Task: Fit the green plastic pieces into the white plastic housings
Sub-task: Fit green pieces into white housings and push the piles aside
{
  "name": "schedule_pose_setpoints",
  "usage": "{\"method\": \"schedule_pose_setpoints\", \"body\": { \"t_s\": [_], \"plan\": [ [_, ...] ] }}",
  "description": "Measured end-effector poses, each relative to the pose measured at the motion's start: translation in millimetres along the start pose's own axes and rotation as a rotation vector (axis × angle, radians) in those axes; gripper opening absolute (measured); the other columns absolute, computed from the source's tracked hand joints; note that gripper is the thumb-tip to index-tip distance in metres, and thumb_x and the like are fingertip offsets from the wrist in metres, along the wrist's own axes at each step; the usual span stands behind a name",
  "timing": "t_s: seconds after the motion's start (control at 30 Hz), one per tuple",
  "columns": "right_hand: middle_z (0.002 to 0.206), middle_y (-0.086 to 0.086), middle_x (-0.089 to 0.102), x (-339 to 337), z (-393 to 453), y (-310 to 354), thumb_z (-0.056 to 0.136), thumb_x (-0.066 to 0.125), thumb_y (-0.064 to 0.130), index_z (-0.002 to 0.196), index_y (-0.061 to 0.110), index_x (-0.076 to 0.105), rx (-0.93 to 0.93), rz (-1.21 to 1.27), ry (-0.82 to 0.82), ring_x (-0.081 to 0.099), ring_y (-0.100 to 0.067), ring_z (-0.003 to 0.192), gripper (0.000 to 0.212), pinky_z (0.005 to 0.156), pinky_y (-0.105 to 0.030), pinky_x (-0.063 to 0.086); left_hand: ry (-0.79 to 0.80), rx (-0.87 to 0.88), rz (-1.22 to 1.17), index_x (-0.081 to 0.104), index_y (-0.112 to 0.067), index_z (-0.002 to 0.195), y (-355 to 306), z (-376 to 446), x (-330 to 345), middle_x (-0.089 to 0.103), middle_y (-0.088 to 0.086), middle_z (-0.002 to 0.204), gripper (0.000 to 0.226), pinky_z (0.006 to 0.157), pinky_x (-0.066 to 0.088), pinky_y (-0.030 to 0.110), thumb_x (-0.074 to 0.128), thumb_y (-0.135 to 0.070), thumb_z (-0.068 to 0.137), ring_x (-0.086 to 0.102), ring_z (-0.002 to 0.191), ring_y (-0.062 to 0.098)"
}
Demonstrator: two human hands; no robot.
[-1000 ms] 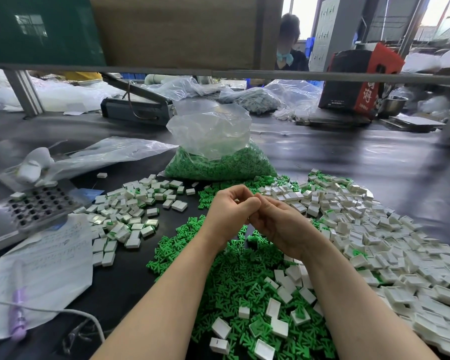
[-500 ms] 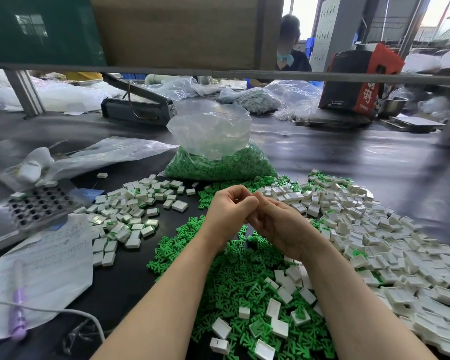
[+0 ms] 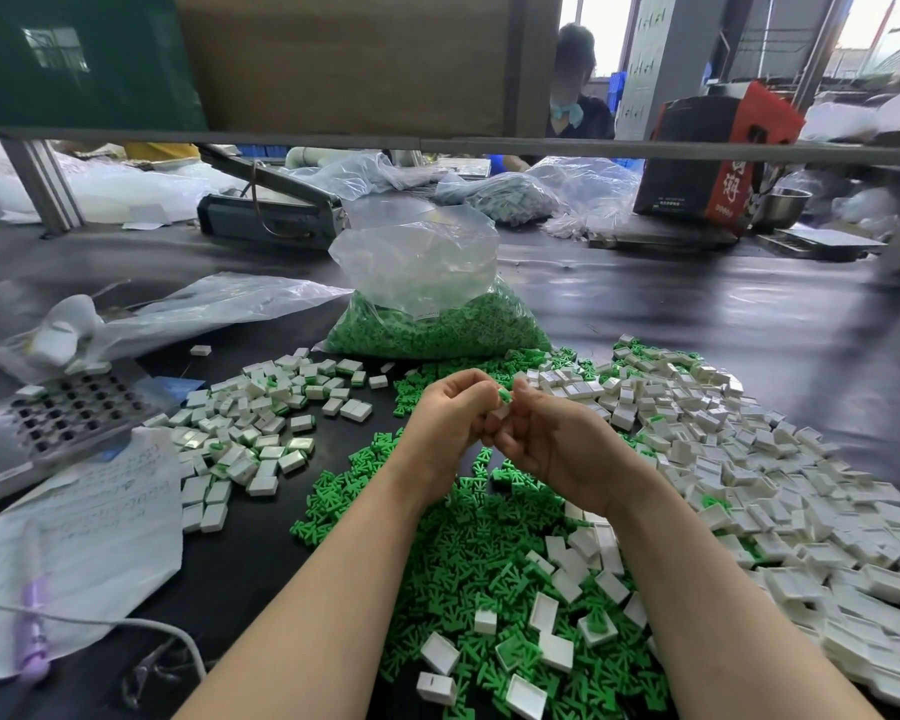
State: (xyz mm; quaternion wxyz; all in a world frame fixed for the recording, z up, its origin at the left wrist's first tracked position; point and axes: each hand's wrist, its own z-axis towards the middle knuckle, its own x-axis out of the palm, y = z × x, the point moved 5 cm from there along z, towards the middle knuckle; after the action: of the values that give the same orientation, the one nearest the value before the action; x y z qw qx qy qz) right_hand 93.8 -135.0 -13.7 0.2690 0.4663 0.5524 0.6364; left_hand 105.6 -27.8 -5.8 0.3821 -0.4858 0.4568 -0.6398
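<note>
Single head-worn wide view, looking forward and down, close over black table

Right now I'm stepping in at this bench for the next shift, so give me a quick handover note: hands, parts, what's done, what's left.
Left hand and right hand meet above the table, together pinching one green piece and a white housing; whether it is seated I can't tell.
Loose green pieces lie under the forearms, more in the clear bag behind.
Empty housings are piled on the right.
Done: the smaller pile on the left, green showing in several.
Left: the large right pile.
</note>
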Motion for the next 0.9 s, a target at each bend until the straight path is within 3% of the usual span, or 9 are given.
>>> {"method": "schedule_pose_setpoints", "body": {
  "t_s": [0.17,0.43,0.63,0.77,0.9],
  "plan": [
    [0.067,-0.002,0.058,-0.3,0.0,0.5,0.094,0.049,0.043,0.075,0.021,0.075,-0.022,-0.045,-0.013,0.052,-0.007,0.057,0.039,0.051,-0.016,0.038,0.008,0.000,0.002,0.051,-0.011,0.063,1.8,2.9,-0.3,0.049,0.006,0.053,0.008,0.054,0.044,0.033,0.054,-0.005,0.068,0.048,0.047,0.022],
    [0.070,-0.004,0.055,-2.2,-0.9,1.0,0.085,0.055,0.053,0.081,0.014,0.071,-0.009,-0.067,0.007,0.050,-0.008,0.056,0.042,0.047,-0.015,0.037,0.004,-0.002,0.026,0.059,-0.015,0.062,0.6,2.4,-0.1,0.049,0.006,0.054,0.011,0.058,0.039,0.037,0.056,-0.006,0.067,0.046,0.053,0.023],
    [0.080,-0.013,0.047,-0.6,0.3,-3.5,0.093,0.045,0.055,0.082,0.014,0.067,0.053,-0.101,0.091,0.044,-0.014,0.054,0.048,0.044,-0.020,0.028,0.013,0.031,0.065,0.058,-0.010,0.069,-2.3,-1.5,3.9,0.044,-0.001,0.049,0.005,0.042,0.038,0.018,0.053,-0.008,0.069,0.038,0.041,0.007],
    [0.069,-0.009,0.047,2.3,1.5,-5.2,0.088,0.043,0.063,0.075,0.012,0.063,0.047,-0.090,0.133,0.044,-0.012,0.050,0.056,0.044,-0.020,0.027,0.022,0.024,0.062,0.059,-0.013,0.065,-3.1,-1.9,4.1,0.047,-0.001,0.050,0.008,0.042,0.039,0.018,0.055,-0.008,0.070,0.040,0.039,0.007],
    [0.066,-0.001,0.048,3.7,1.9,-7.4,0.085,0.049,0.061,0.075,0.013,0.057,0.035,-0.058,0.145,0.044,-0.010,0.049,0.050,0.049,-0.026,0.018,0.014,0.036,0.061,0.053,-0.010,0.067,-2.3,-2.0,6.2,0.048,-0.003,0.050,0.008,0.041,0.038,0.017,0.054,-0.006,0.074,0.041,0.039,0.006]
  ]
}}
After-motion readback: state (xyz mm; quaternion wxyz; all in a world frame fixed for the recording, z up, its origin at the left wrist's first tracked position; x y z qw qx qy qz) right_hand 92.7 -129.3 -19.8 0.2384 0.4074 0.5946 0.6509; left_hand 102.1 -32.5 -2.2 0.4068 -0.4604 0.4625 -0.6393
